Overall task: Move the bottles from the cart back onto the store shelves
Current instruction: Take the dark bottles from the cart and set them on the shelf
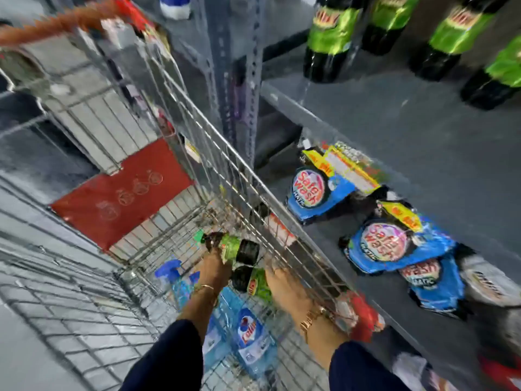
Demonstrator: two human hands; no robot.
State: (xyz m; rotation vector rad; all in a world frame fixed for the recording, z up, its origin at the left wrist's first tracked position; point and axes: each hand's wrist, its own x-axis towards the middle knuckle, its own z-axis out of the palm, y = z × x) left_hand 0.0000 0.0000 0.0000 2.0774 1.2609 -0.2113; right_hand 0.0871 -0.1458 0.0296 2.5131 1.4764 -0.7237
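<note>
Both my hands reach down into the wire cart (197,153). My left hand (214,268) grips a dark soda bottle with a green label (234,246), lying on its side with the green cap to the left. My right hand (284,286) holds a second green-labelled dark bottle (253,282) just below the first. Several matching bottles (329,38) stand upright on the grey shelf (408,136) at the upper right. The picture is blurred.
Blue spray bottles (248,334) lie in the cart bottom beneath my arms. Blue detergent pouches (389,244) lie on the lower shelf to the right. A red flap (121,193) hangs in the cart. A perforated shelf post (242,80) stands between cart and shelves.
</note>
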